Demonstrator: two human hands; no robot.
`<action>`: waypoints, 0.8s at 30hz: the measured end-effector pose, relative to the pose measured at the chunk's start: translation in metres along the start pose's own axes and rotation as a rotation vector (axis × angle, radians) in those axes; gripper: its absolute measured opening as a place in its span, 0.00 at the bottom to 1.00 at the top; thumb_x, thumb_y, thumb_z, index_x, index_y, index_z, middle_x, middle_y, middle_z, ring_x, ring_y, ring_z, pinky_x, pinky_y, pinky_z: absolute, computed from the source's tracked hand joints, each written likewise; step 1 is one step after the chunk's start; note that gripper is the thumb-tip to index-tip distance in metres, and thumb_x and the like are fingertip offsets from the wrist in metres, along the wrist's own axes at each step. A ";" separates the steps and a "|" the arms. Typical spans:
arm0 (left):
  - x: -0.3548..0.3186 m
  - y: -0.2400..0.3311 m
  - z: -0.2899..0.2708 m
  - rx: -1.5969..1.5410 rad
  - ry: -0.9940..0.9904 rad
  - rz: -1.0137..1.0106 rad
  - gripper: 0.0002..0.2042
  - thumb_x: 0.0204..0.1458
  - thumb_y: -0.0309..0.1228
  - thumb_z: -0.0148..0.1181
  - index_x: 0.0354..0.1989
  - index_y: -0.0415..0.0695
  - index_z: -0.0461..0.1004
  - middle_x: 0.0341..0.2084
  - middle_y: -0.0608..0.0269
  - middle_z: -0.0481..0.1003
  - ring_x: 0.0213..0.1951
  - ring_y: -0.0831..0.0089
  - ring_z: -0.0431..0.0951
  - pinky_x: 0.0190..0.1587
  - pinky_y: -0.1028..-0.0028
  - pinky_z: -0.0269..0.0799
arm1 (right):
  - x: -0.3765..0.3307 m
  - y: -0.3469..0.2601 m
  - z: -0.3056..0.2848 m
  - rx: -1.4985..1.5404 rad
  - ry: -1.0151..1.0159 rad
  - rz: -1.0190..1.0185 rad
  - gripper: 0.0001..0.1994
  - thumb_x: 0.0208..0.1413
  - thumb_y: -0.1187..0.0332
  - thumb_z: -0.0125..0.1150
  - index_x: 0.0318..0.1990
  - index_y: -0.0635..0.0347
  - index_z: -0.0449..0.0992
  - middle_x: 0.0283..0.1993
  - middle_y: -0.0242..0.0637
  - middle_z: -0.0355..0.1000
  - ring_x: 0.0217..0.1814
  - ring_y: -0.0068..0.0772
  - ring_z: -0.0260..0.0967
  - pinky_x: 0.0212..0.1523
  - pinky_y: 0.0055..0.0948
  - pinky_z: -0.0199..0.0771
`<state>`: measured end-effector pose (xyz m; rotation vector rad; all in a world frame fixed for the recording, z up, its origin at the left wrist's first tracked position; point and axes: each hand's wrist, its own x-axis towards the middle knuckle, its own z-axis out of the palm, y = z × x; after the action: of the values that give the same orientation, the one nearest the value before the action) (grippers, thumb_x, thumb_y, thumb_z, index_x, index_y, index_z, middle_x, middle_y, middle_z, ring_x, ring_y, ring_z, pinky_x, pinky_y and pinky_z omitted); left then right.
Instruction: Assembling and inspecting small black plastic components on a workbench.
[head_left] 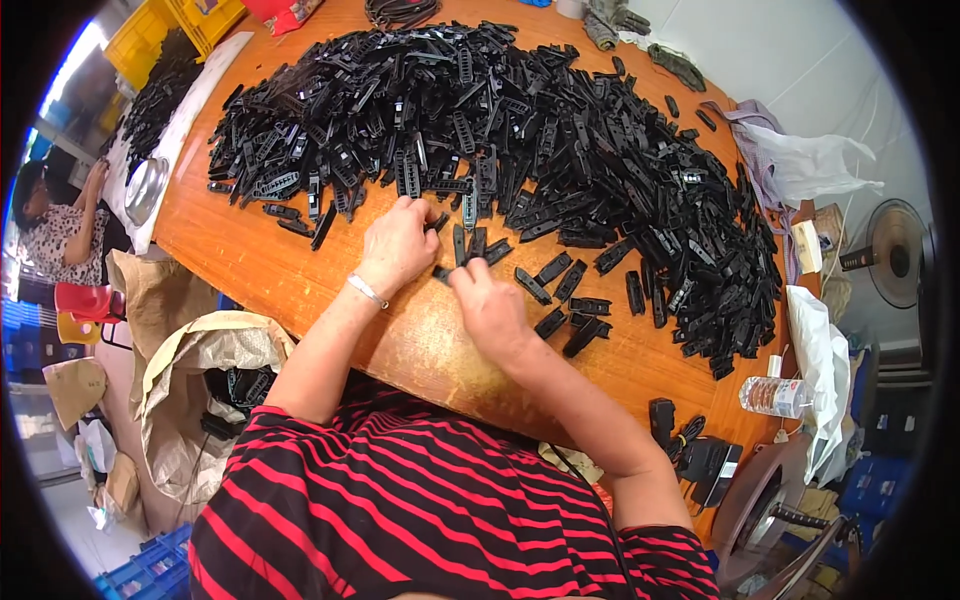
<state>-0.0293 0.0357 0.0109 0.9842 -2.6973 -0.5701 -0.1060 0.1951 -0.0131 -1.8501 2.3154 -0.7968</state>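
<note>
A wide heap of small, long black plastic parts (560, 130) spreads across the wooden table. My left hand (398, 245) is at the near edge of the heap, its fingers closed around a black plastic part (437, 222) that pokes out on their right side. Close by, on the right and a little nearer to me, my right hand (490, 308) pinches another black plastic part (442, 273); its fingers cover most of it. Several loose parts (533, 286) lie just right of my right hand. A bracelet (369, 291) circles my left wrist.
A paper-lined sack (170, 375) holding black parts stands left of the wooden table (420, 350). On the right are a water bottle (775, 397), a black charger with cable (705, 465) and a fan (893, 252). Another person (62, 220) sits at a far-left table.
</note>
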 end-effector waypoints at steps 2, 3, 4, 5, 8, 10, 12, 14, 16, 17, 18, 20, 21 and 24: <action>-0.001 -0.008 -0.004 0.025 -0.002 0.004 0.09 0.48 0.31 0.57 0.36 0.43 0.75 0.37 0.52 0.74 0.38 0.50 0.77 0.42 0.58 0.74 | -0.002 0.006 -0.006 -0.041 0.053 0.009 0.02 0.54 0.75 0.54 0.35 0.59 0.71 0.32 0.43 0.66 0.23 0.45 0.71 0.22 0.38 0.72; -0.002 -0.012 -0.006 0.046 -0.005 0.004 0.09 0.48 0.31 0.58 0.36 0.43 0.75 0.37 0.52 0.74 0.38 0.51 0.77 0.42 0.58 0.74 | -0.004 0.008 -0.007 -0.026 0.102 0.025 0.02 0.54 0.75 0.53 0.35 0.59 0.71 0.32 0.43 0.66 0.24 0.46 0.71 0.23 0.39 0.72; -0.003 -0.016 -0.007 0.048 -0.009 0.013 0.09 0.48 0.31 0.58 0.36 0.43 0.75 0.37 0.52 0.74 0.38 0.51 0.77 0.42 0.58 0.74 | -0.005 0.008 -0.006 -0.012 0.152 0.045 0.02 0.54 0.75 0.53 0.35 0.59 0.71 0.32 0.43 0.66 0.24 0.47 0.71 0.24 0.39 0.72; -0.005 -0.020 -0.008 0.036 -0.014 0.041 0.09 0.47 0.32 0.59 0.35 0.42 0.75 0.36 0.52 0.74 0.38 0.51 0.77 0.41 0.58 0.74 | -0.007 0.002 -0.006 -0.013 0.149 0.077 0.02 0.54 0.75 0.53 0.34 0.58 0.70 0.33 0.42 0.66 0.25 0.48 0.72 0.25 0.40 0.73; -0.009 -0.033 -0.009 -0.014 0.010 0.083 0.09 0.47 0.32 0.61 0.34 0.41 0.74 0.32 0.54 0.75 0.34 0.53 0.77 0.38 0.60 0.74 | -0.013 -0.020 0.002 0.046 0.108 0.055 0.02 0.55 0.74 0.54 0.35 0.58 0.71 0.34 0.42 0.67 0.25 0.48 0.72 0.25 0.41 0.73; -0.010 -0.041 -0.008 -0.055 0.038 0.095 0.09 0.46 0.32 0.62 0.32 0.41 0.74 0.30 0.55 0.75 0.31 0.55 0.77 0.35 0.62 0.73 | -0.014 -0.034 0.010 0.030 0.050 0.075 0.02 0.55 0.74 0.55 0.35 0.57 0.73 0.34 0.42 0.67 0.26 0.48 0.72 0.26 0.41 0.73; -0.010 -0.049 -0.007 -0.343 0.026 -0.038 0.10 0.46 0.32 0.64 0.31 0.40 0.73 0.26 0.57 0.74 0.26 0.65 0.76 0.31 0.67 0.72 | -0.010 -0.043 0.018 0.061 0.074 0.035 0.02 0.56 0.73 0.55 0.35 0.56 0.73 0.34 0.42 0.68 0.27 0.49 0.73 0.26 0.41 0.73; -0.016 -0.052 -0.014 -0.493 -0.030 -0.129 0.08 0.48 0.30 0.61 0.33 0.40 0.74 0.25 0.58 0.76 0.27 0.67 0.77 0.34 0.71 0.73 | -0.004 -0.051 0.019 0.065 0.049 0.051 0.02 0.55 0.73 0.56 0.35 0.56 0.74 0.34 0.42 0.68 0.28 0.49 0.73 0.27 0.40 0.73; -0.020 -0.060 -0.009 -0.993 -0.066 -0.183 0.07 0.50 0.27 0.62 0.33 0.39 0.74 0.25 0.64 0.76 0.27 0.77 0.75 0.33 0.76 0.72 | 0.003 -0.057 0.015 0.073 0.024 0.072 0.03 0.55 0.73 0.57 0.36 0.56 0.74 0.34 0.42 0.69 0.28 0.49 0.73 0.27 0.39 0.73; -0.024 -0.061 -0.009 -1.105 -0.105 -0.198 0.06 0.52 0.26 0.62 0.34 0.39 0.72 0.27 0.68 0.75 0.28 0.81 0.75 0.31 0.79 0.73 | 0.007 -0.057 0.013 0.134 0.104 0.067 0.05 0.54 0.73 0.59 0.38 0.57 0.74 0.34 0.42 0.70 0.27 0.48 0.72 0.26 0.37 0.73; -0.030 -0.060 -0.012 -1.106 -0.112 -0.211 0.06 0.52 0.26 0.62 0.34 0.39 0.72 0.27 0.68 0.75 0.28 0.81 0.75 0.31 0.79 0.73 | 0.010 -0.057 0.013 0.193 0.185 0.064 0.07 0.53 0.72 0.61 0.39 0.57 0.75 0.34 0.42 0.70 0.26 0.47 0.71 0.26 0.35 0.73; -0.043 -0.055 -0.020 -1.386 -0.185 -0.382 0.06 0.55 0.26 0.60 0.35 0.42 0.69 0.28 0.70 0.73 0.29 0.84 0.75 0.29 0.83 0.74 | 0.014 -0.060 0.018 0.241 0.253 0.118 0.08 0.55 0.72 0.61 0.42 0.60 0.74 0.33 0.39 0.72 0.22 0.35 0.70 0.25 0.28 0.72; -0.047 -0.058 -0.019 -1.437 -0.204 -0.400 0.05 0.56 0.25 0.59 0.36 0.42 0.68 0.29 0.69 0.74 0.30 0.82 0.76 0.31 0.81 0.76 | 0.016 -0.063 0.017 0.501 0.189 0.315 0.07 0.58 0.72 0.60 0.43 0.62 0.74 0.32 0.36 0.72 0.22 0.29 0.69 0.25 0.25 0.71; -0.064 -0.054 -0.019 -1.557 -0.193 -0.416 0.05 0.56 0.25 0.59 0.37 0.43 0.68 0.29 0.67 0.74 0.30 0.80 0.76 0.33 0.79 0.77 | 0.020 -0.071 0.018 0.812 0.102 0.530 0.07 0.63 0.71 0.56 0.43 0.66 0.73 0.30 0.29 0.71 0.24 0.16 0.67 0.24 0.18 0.68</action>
<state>0.0561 0.0340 0.0008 0.8686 -1.2436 -2.3021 -0.0418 0.1609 0.0075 -0.8339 1.9145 -1.4459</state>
